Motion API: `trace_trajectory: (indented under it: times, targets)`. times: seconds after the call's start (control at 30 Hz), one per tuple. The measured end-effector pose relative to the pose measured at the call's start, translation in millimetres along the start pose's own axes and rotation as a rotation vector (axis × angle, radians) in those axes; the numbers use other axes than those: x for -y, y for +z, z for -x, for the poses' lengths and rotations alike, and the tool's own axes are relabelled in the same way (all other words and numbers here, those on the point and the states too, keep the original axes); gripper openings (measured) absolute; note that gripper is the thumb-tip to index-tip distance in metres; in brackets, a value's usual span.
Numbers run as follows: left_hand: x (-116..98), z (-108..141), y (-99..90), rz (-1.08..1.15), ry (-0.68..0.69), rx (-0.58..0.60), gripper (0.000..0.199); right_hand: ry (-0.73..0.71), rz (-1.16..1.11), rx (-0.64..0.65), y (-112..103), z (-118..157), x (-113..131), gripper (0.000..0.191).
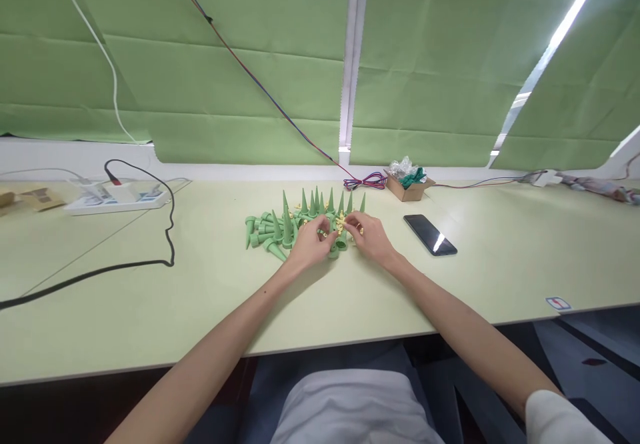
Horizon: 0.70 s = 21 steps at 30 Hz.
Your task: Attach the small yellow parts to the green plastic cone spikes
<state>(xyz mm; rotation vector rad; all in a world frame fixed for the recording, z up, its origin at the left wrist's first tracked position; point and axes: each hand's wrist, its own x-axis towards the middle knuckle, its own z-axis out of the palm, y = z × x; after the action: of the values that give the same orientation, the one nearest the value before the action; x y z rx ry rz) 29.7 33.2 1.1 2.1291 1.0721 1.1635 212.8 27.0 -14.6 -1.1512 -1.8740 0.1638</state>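
A cluster of green plastic spikes point(287, 229) lies on the table in front of me; several stand point up, others lie on their sides. Small yellow plastic pieces point(341, 223) are scattered among them, between my two hands. My right hand point(373, 236) is closed at the right end of the cluster, thumb and finger pinched at one small yellow piece. Over the middle of the cluster, my left hand point(313, 243) has its fingers curled in toward the thumb; what they hold, if anything, is too small to make out. Its wrist hides some of the spikes.
A black phone point(430, 235) lies to the right. Behind it stands a small cardboard box point(407, 189) with clear and green wrapping, beside coiled wires point(367, 181). At left are a power strip point(120, 199) and a black cable point(173, 231). Green blinds point(250, 97) hang behind.
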Motion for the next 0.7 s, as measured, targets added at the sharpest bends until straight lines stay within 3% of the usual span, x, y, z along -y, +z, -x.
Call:
trace_trajectory:
  times: [0.17,0.5,0.7]
  targets:
    - [-1,0,-0.9,-0.045,0.02,0.03,0.018,0.029,-0.098,0.019,10,-1,7,0.017]
    - [-5,3,1.3,0.05,-0.121,0.154,0.024,0.125,-0.107,-0.067,-5,-5,2,0.025]
    - [0,3,1.3,-0.097,-0.045,0.122,0.021,0.13,-0.123,-0.051,-3,-4,2,0.024]
